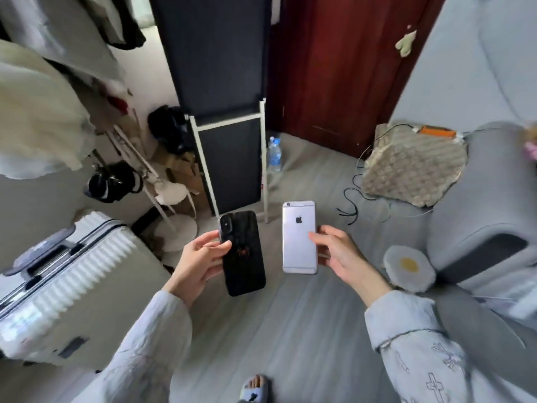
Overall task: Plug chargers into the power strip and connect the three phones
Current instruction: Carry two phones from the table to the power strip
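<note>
Suitcase: we see one white ribbed suitcase (69, 283) at our left.
Hands: we count two, both raised over the grey floor (279, 330).
Phones: we count two, backs up, side by side and apart.
Black phone (242, 253): our left hand (200, 261) grips its left edge, thumb across the back.
Silver phone (299, 237): our right hand (338, 255) pinches its right edge.
Cables: black cables (351, 205) lie on the floor beyond.
</note>
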